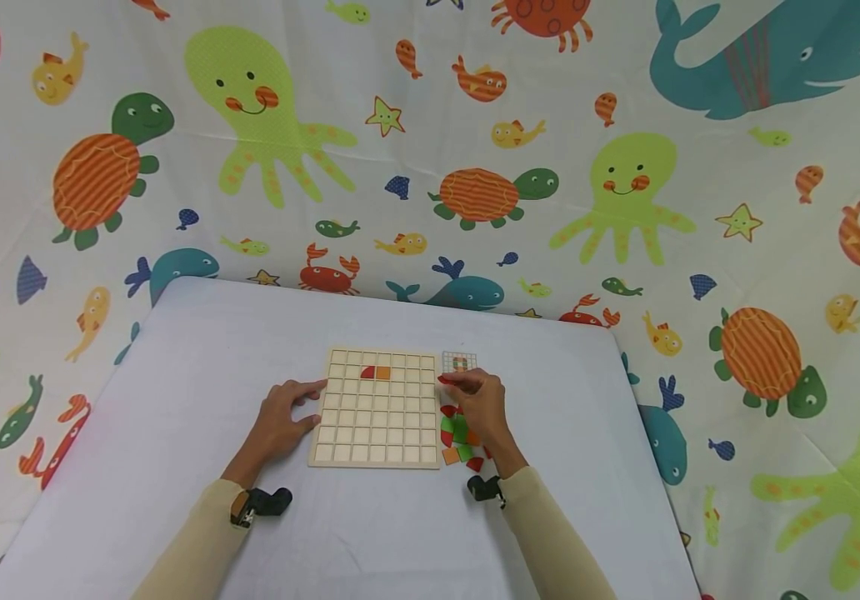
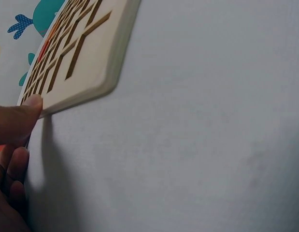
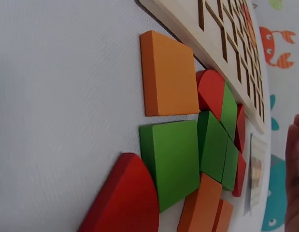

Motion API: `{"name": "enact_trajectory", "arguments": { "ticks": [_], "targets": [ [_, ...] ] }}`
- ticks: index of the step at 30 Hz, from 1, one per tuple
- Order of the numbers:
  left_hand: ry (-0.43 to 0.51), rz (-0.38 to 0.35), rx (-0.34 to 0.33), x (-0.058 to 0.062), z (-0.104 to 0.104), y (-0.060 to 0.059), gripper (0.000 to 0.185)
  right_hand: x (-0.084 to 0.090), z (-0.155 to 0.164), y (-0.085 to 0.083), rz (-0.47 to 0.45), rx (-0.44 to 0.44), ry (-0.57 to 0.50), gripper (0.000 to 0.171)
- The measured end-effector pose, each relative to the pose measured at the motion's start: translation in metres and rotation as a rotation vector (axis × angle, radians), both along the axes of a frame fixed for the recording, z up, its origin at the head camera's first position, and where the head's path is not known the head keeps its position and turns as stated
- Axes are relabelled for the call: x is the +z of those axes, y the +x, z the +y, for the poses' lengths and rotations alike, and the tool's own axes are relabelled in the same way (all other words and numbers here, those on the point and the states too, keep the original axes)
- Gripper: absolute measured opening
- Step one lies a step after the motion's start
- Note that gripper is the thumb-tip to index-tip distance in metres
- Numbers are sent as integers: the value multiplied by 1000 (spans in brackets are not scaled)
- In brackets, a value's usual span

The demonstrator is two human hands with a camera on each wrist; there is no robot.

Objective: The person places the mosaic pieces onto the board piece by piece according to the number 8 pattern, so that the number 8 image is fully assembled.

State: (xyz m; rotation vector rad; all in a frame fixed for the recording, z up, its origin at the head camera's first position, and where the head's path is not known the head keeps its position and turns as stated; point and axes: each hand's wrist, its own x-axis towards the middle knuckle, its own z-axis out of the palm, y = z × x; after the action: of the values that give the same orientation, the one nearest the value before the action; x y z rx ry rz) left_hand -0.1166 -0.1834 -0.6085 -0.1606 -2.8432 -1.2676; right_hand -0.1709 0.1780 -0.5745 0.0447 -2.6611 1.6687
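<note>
A square wooden grid board lies on the table. In its second row from the far edge sit a red quarter-round piece and an orange square, side by side. My left hand rests at the board's left edge; the left wrist view has the thumb on the rim. Between thumb and fingers, my right hand pinches a small red piece over the right edge. Only a bit of that hand appears in the right wrist view, its held piece hidden there.
Right of the board lie loose blocks: an orange square, a green square, a red rounded piece and several others. A small pattern card lies by the board's far right corner. A printed sea-animal cloth hangs behind the table.
</note>
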Motion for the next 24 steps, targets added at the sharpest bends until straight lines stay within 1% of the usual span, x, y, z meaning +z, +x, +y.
{"name": "enact_trajectory", "arguments": {
  "ticks": [4,9,11,16,24],
  "targets": [
    [1,3,1,-1,0,0,64,0,-2,-1,30,-6,29,17],
    [1,8,1,1,0,0,64,2,-7,-1,31,-43,114,20],
    [-2,10,1,0,0,0,64,1,-9,-1,53,-43,136,20],
    [-1,11,-1,0,0,0,64,-1,-17,-3,91,-10,126,17],
    [-7,6,3,1,1,1,64,-6,-39,-10,88,42,134,15]
  ]
}}
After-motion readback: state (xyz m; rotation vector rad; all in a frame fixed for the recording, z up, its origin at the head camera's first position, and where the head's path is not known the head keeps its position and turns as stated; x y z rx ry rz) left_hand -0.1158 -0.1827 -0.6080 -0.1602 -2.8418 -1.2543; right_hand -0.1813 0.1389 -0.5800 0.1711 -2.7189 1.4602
